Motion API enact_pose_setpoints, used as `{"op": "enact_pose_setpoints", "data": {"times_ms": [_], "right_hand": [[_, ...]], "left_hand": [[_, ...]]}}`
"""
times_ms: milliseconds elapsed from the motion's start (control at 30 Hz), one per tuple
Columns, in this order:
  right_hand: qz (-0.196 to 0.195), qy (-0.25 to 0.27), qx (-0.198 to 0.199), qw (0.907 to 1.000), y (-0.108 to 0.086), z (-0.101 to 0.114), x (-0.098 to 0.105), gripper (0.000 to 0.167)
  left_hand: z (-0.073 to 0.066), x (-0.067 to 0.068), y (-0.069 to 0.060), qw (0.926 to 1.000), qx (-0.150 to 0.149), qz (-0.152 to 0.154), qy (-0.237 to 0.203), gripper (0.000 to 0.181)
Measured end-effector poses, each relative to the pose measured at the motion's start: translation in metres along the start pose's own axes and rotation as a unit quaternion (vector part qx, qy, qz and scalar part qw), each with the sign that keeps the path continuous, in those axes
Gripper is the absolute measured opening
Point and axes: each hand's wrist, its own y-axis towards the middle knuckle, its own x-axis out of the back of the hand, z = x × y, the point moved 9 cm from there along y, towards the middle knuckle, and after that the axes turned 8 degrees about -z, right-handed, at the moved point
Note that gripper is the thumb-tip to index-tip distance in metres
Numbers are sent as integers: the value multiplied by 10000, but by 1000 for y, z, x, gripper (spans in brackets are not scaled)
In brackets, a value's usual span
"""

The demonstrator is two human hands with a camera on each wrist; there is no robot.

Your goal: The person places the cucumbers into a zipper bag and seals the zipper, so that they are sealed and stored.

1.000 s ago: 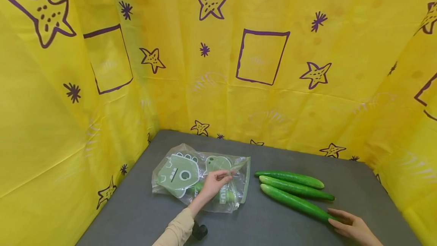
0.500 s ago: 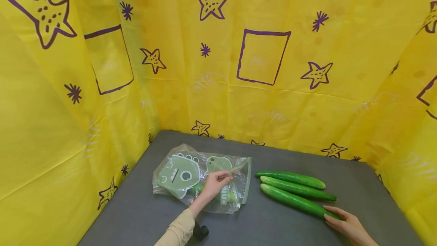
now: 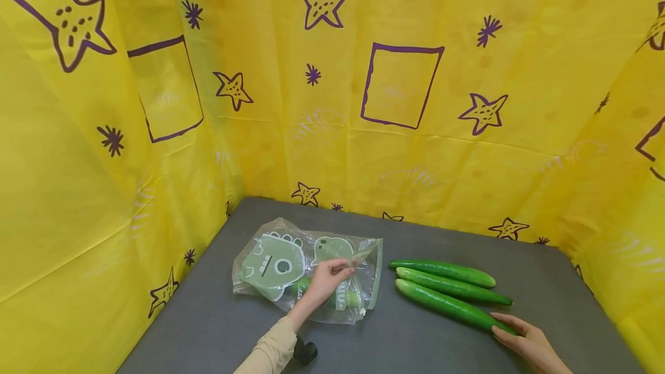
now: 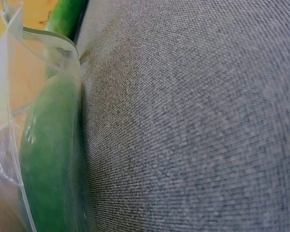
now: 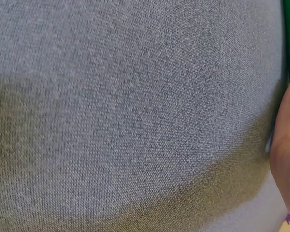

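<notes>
The person's left hand [image 3: 326, 280] pinches the plastic near the mouth of a clear bag [image 3: 277, 267] on the grey table [image 3: 395, 345]; I see a green cucumber [image 4: 50, 154] inside. Three loose cucumbers [image 3: 452, 288] lie right of it, the right hand's [image 3: 531, 344] thumb and fingers gripping the nearest one's end.

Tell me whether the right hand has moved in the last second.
Yes, slightly: judged against the table's back right corner, the right hand has moved left, further along the near cucumber.
</notes>
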Motion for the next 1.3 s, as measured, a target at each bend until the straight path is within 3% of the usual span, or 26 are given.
{"op": "enact_pose_setpoints", "data": {"times_ms": [300, 733, 1167, 1300], "right_hand": [[-200, -280, 191, 9992, -1, 5, 2, 73], [-302, -220, 304, 9988, -1, 9, 7, 72], [-285, 282, 268, 9988, -6, 18, 20, 60], [-337, 428, 295, 9981, -7, 23, 26, 50]], "left_hand": [[0, 1, -1, 10000, 70, -11, -17, 24], [2, 1, 0, 9999, 26, -38, 114, 25], [3, 1, -1, 10000, 59, -21, 73, 26], [3, 1, -1, 10000, 59, -17, 53, 25]]}}
